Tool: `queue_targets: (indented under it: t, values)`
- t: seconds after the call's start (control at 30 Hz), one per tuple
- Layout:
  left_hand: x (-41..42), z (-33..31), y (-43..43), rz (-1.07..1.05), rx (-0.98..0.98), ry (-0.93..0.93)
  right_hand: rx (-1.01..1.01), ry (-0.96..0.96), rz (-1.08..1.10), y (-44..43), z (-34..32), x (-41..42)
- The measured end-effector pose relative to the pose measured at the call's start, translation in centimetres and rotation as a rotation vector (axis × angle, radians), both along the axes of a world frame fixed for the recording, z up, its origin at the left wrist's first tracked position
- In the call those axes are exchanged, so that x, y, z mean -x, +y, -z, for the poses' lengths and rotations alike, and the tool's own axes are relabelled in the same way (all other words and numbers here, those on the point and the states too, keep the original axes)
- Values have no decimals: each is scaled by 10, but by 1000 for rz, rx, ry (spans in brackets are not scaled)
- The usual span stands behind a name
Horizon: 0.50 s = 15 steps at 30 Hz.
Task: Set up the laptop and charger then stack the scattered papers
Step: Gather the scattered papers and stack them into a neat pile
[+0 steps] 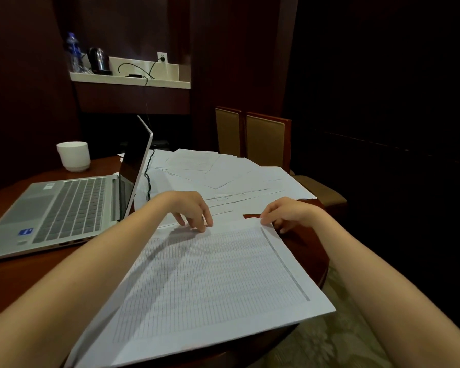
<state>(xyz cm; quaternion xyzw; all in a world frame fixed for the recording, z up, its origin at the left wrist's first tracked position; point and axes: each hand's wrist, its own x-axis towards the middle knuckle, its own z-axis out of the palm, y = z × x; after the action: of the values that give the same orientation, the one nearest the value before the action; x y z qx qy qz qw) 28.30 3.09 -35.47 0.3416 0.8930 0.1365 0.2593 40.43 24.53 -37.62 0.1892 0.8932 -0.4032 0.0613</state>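
One sheet; left hand, right hand touching; perhaps ten papers.

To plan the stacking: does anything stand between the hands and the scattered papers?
Nothing visible. The scattered papers lie just beyond the left hand and right hand on the gridded sheet; the black cable lies at their left side.
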Motion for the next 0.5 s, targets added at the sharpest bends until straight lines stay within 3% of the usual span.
queue_targets:
  t: [0.1,0.3,0.5]
  values:
    - [7,3,2,-14,-21,78,-25,20,25,-1,-4,8]
    - [26,18,4,-86,10,433,4,131,61,-9,-2,34]
    - [42,27,3,-71,136,654,-136,152,5,-21,4,70]
